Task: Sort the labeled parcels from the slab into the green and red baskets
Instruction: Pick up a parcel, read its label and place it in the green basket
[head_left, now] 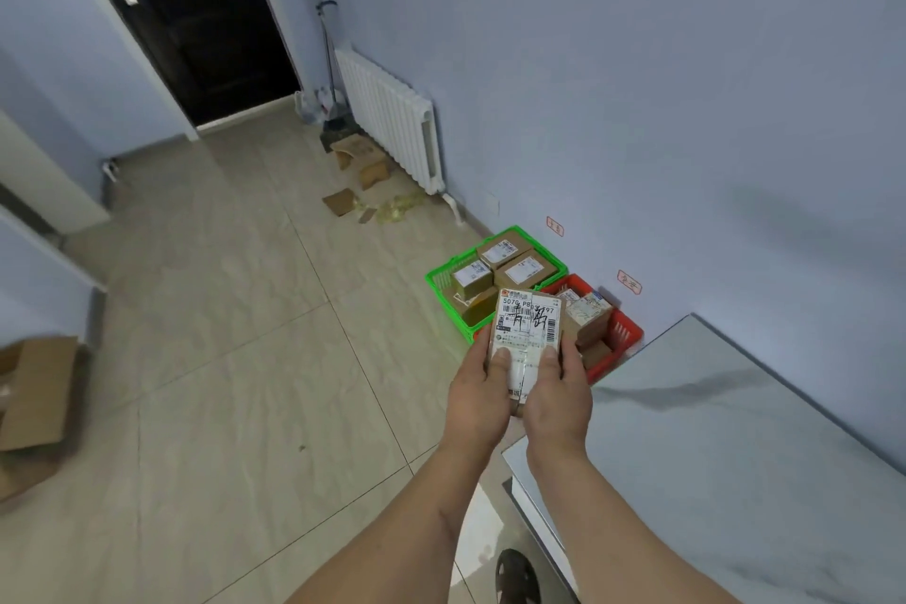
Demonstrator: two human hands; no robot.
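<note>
Two hands grip one labeled parcel (527, 338) at centre frame, label facing the camera. Left hand (478, 400) holds its left edge, thumb pressed on the label, fingers curled behind. Right hand (556, 400) holds the right edge likewise, thumb on top. The parcel is held in the air, in front of both baskets. Green basket (443, 294), just above and left of the parcel, sits on the floor against the wall and holds several boxed parcels. Red basket (625, 334) touches it on the right, partly hidden by the held parcel, also holding boxes. Grey slab (735, 432) fills the lower right. White radiator (392, 123) stands upper centre; cardboard scraps (360, 172) lie on the floor beside it.
</note>
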